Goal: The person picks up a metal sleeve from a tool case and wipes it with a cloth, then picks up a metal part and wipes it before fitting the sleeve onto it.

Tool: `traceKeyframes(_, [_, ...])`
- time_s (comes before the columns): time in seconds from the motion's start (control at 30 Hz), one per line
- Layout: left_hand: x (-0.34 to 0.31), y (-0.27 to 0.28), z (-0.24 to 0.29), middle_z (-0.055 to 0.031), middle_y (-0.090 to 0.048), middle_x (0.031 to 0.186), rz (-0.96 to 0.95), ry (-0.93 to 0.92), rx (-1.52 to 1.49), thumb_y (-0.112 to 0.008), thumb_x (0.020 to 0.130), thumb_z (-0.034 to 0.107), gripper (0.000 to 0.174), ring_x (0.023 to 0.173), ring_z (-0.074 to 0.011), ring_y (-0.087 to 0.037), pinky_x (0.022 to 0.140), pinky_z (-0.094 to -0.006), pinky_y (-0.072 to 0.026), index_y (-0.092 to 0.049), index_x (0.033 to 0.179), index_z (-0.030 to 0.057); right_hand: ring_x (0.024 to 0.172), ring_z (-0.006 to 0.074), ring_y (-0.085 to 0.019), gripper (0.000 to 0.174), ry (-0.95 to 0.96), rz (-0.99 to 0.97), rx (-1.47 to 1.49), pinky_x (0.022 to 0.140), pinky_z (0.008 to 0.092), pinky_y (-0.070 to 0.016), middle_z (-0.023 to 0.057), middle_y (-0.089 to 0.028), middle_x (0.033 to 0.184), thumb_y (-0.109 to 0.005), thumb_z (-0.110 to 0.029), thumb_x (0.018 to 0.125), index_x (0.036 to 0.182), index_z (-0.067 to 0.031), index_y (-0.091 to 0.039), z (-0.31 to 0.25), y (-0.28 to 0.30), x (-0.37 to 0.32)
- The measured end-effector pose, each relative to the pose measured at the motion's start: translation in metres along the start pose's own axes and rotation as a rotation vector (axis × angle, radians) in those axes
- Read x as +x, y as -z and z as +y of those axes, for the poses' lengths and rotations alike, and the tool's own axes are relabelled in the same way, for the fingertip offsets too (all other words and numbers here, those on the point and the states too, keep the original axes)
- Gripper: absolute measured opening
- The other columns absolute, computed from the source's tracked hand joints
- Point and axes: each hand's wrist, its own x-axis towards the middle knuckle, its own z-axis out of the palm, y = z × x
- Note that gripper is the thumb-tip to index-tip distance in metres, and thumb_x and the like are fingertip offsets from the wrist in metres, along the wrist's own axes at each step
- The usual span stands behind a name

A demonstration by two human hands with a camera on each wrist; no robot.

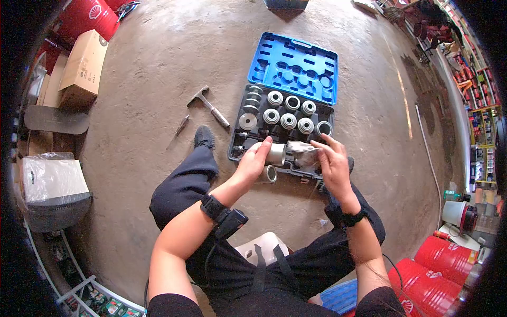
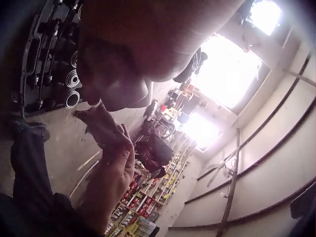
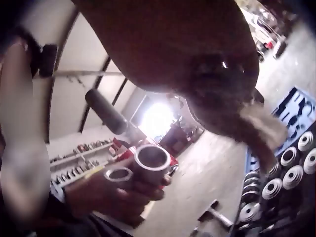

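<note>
My left hand (image 1: 253, 164) grips a silver-grey metal sleeve (image 1: 277, 154), its open end facing right. Just below it shows a second, narrower metal sleeve (image 1: 271, 174); in the right wrist view both rims appear together at the left hand's fingers (image 3: 138, 200). A crumpled, greyish rag (image 1: 303, 153) is pinched in my right hand (image 1: 335, 166), close to the sleeve's open end. Beneath both hands lies an open tool case (image 1: 328, 113) with a blue lid (image 1: 296, 53), holding several ringed metal sleeves (image 1: 288, 121) and a stack of discs (image 1: 248, 121).
A hammer (image 1: 214, 108) and a short metal rod (image 1: 182, 124) lie on the concrete floor left of the case. Red drums (image 1: 428, 285) stand at the lower right, a cardboard box (image 1: 84, 68) at the upper left. Stocked shelves (image 1: 475, 90) line the right side.
</note>
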Motion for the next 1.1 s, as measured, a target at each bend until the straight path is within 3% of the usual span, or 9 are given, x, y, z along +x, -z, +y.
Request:
traceKeyframes(0.07, [0.002, 0.003, -0.003, -0.0066, -0.063, 0.109, -0.012, -0.033, 0.045, -0.038, 0.099, 0.047, 0.054, 0.099, -0.0148, -0.055, 0.091, -0.0293, -0.04, -0.058, 0.117, 0.0004, 0.102, 0.0159, -0.057, 0.032, 0.011, 0.074, -0.124, 0.09, 0.0258, -0.0422, 0.0111, -0.063, 0.114, -0.042, -0.021, 0.102, 0.109, 0.0006, -0.065, 0.0, 0.002, -0.002])
traceKeyframes(0.13, [0.002, 0.002, -0.004, -0.0066, -0.063, 0.11, -0.003, -0.012, 0.019, -0.038, 0.099, 0.047, 0.054, 0.099, -0.0149, -0.054, 0.091, -0.0288, -0.0395, -0.058, 0.117, 0.0002, 0.094, 0.0179, -0.058, 0.028, -0.41, -0.018, 0.583, 0.085, 0.028, -0.0444, 0.0133, -0.063, 0.106, -0.048, -0.022, 0.099, 0.108, -0.0019, -0.066, 0.001, 0.005, -0.002])
traceKeyframes(0.3, [0.0, -0.005, -0.003, -0.0062, -0.061, 0.093, 0.037, -0.052, -0.027, -0.043, 0.097, 0.051, 0.056, 0.086, -0.0125, -0.052, 0.081, -0.0278, -0.0415, -0.06, 0.103, -0.002, 0.09, 0.0144, -0.058, 0.031, -0.197, 0.161, 0.226, 0.08, 0.0266, -0.0454, 0.0067, -0.064, 0.1, -0.046, -0.024, 0.101, 0.106, -0.0012, -0.066, -0.007, 0.0, -0.002])
traceKeyframes(0.37, [0.0, -0.007, -0.003, -0.0062, -0.062, 0.093, 0.018, -0.047, -0.049, -0.043, 0.097, 0.051, 0.056, 0.086, -0.0123, -0.052, 0.08, -0.0276, -0.0415, -0.06, 0.103, -0.0018, 0.091, 0.0131, -0.057, 0.03, -0.533, 0.003, 0.885, 0.081, 0.0263, -0.045, 0.0043, -0.063, 0.101, -0.045, -0.023, 0.101, 0.111, -0.0009, -0.063, -0.016, -0.008, -0.005])
traceKeyframes(0.53, [0.001, -0.004, -0.014, -0.0052, -0.062, 0.091, 0.029, -0.041, 0.013, -0.043, 0.098, 0.051, 0.055, 0.084, -0.0116, -0.053, 0.08, -0.0273, -0.0424, -0.061, 0.107, -0.001, 0.12, 0.018, -0.048, 0.057, -0.419, -0.394, 0.938, 0.101, 0.0311, -0.0381, 0.0107, -0.051, 0.13, -0.067, -0.015, 0.087, 0.137, -0.0009, -0.042, -0.032, -0.025, -0.019])
traceKeyframes(0.7, [-0.004, -0.004, -0.009, -0.0064, -0.064, 0.089, -0.002, -0.035, -0.053, -0.043, 0.098, 0.049, 0.055, 0.083, -0.0128, -0.056, 0.078, -0.0293, -0.0448, -0.062, 0.103, -0.0018, 0.117, 0.0205, -0.05, 0.06, -0.315, -0.431, 0.793, 0.1, 0.0337, -0.0389, 0.0131, -0.053, 0.128, -0.07, -0.016, 0.084, 0.135, -0.0001, -0.043, -0.028, -0.03, -0.027])
traceKeyframes(0.97, [-0.007, 0.004, -0.013, -0.0158, -0.066, 0.091, -0.222, 0.006, 0.474, -0.045, 0.094, 0.054, 0.057, 0.085, -0.0249, -0.063, 0.078, -0.0371, -0.0473, -0.062, 0.099, -0.0005, 0.072, 0.0151, -0.062, 0.027, -0.149, -0.385, 0.73, 0.065, 0.0309, -0.0508, 0.005, -0.065, 0.086, -0.063, -0.016, 0.09, 0.112, -0.0018, -0.058, -0.021, -0.055, -0.037])
traceKeyframes(1.03, [-0.015, 0.0, 0.005, -0.018, -0.066, 0.095, -0.209, -0.058, 0.607, -0.048, 0.093, 0.052, 0.055, 0.088, -0.0297, -0.065, 0.077, -0.0388, -0.0484, -0.061, 0.103, 0.0001, 0.059, 0.0052, -0.054, 0.026, -0.602, -0.475, 1.188, 0.047, 0.02, -0.0432, -0.0009, -0.061, 0.083, -0.056, -0.025, 0.096, 0.114, -0.0066, -0.057, -0.025, -0.042, -0.029])
traceKeyframes(1.1, [-0.029, -0.009, 0.03, -0.0159, -0.065, 0.099, -0.031, -0.573, 1.013, -0.052, 0.093, 0.044, 0.045, 0.09, -0.0336, -0.064, 0.076, -0.0379, -0.0504, -0.055, 0.113, 0.0041, 0.052, 0.0043, -0.046, 0.029, -0.854, -0.441, 1.58, 0.044, 0.0188, -0.0372, -0.0034, -0.056, 0.078, -0.055, -0.028, 0.096, 0.117, -0.008, -0.053, -0.016, -0.037, -0.025])
